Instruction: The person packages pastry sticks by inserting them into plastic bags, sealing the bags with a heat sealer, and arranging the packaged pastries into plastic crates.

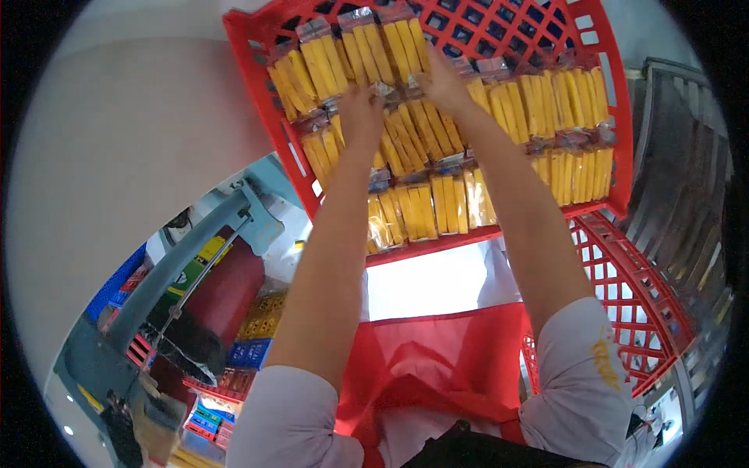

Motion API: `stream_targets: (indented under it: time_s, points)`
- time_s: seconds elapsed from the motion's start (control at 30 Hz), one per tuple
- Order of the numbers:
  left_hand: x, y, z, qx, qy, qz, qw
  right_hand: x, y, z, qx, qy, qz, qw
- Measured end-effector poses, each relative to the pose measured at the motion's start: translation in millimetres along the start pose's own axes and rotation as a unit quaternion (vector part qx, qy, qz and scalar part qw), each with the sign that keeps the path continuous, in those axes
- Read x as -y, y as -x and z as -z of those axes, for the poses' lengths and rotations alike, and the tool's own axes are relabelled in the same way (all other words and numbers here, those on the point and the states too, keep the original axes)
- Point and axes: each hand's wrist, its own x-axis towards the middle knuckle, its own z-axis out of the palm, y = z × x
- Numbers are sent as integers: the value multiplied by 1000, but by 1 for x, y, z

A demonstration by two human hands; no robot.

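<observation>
Clear plastic packs of yellow sticks (413, 210) lie in rows in a large red crate (468, 31). My left hand (362, 111) is at the lower end of a pack (367, 53) in the far row, its fingers curled against it. Beside it, my right hand (446, 82) grips the right side of a neighbouring pack (405, 48). The fingertips of both hands are partly hidden by the packs and by the hands themselves. Some lattice of the crate's far side shows behind the packs.
Another red crate (624, 288) stands below on the right, near a grey slatted metal panel (679, 179). At left are a large pale curved surface (148, 140), a blue-grey metal frame (187, 257) and stacked coloured crates (251, 351). A red apron (437, 351) covers my front.
</observation>
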Motion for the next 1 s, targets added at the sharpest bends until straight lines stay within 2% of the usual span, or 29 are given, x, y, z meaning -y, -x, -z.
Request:
stream_targets:
  time_s: [0.03,0.1,0.13,0.17,0.2,0.23,0.27,0.3,0.33,0.37,0.4,0.43,0.5,0.57,0.63,0.67,0.7,0.73,0.77,0.8,0.87,0.9,0.97,1.0]
  points:
    - [-9,26,9,-27,64,-1,998,14,19,16,-37,-41,71,996]
    - [-20,98,19,-63,84,53,993,31,72,42,50,-119,-41,991]
    - [-10,140,11,-36,251,82,964,19,104,38,110,-35,-130,985]
    - [-24,176,28,-35,203,91,974,5,134,38,225,28,-188,956]
    - [-39,216,43,-10,147,144,978,5,174,43,216,-29,-200,955]
    - [-48,244,67,116,110,147,976,5,215,48,207,-85,-213,951]
    - [-62,272,91,114,179,144,967,21,228,77,373,253,70,890]
    - [-74,300,115,127,138,85,979,-3,271,77,276,30,-42,960]
    - [-85,322,139,160,127,84,975,33,285,100,200,-294,-340,871]
    - [-97,340,165,130,167,60,975,84,281,142,215,-195,-347,892]
    - [-109,354,193,98,207,30,973,96,291,159,214,-215,-331,894]
    - [-124,363,227,67,204,40,976,105,296,176,209,-235,-317,895]
    - [-152,367,307,98,248,-4,964,127,286,198,215,-200,-240,925]
    - [-169,374,378,-9,247,-26,969,163,263,216,198,-175,-179,948]
    - [-157,386,429,-193,192,-57,961,196,231,215,168,-147,-42,974]
    - [-149,395,446,-287,148,57,945,230,216,215,180,-170,-45,968]
    - [-132,402,466,-387,28,94,917,273,205,214,192,-193,-49,961]
    - [-121,405,488,-404,-37,167,899,311,198,209,207,-206,-3,956]
    - [-105,411,500,-413,-152,195,876,348,195,203,222,-220,41,949]
    - [-77,419,501,-403,-197,192,873,383,196,194,267,-254,60,928]
    - [-44,430,493,-306,-226,269,885,433,206,160,371,-322,84,867]
    - [-39,432,495,-308,-226,270,884,450,213,141,427,-355,91,826]
    - [-34,436,496,-226,-147,370,889,491,235,123,467,-314,127,817]
    - [-30,442,498,-224,-145,374,888,506,243,118,471,-312,126,816]
